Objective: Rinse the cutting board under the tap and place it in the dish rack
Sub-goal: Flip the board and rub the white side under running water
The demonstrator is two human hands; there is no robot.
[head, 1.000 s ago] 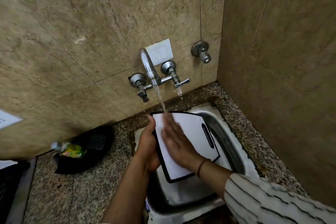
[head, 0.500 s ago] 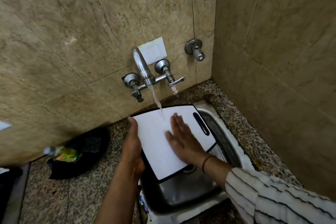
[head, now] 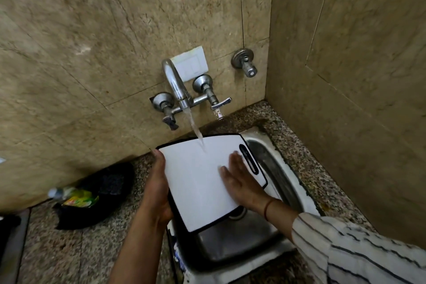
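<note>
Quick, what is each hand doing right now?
Left hand: holding the cutting board by its edge.
Right hand: open, flat on the board.

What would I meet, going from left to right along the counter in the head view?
A bottle with a green label → left hand gripping the board's edge → cutting board → right hand flat on the board → right rim of the sink.

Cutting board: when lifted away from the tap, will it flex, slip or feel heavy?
Probably stiff: the cutting board looks flat though the left hand grips only one edge. Likely slippery: tap water runs over its smooth face. Seemingly light: one hand holds it tilted.
</note>
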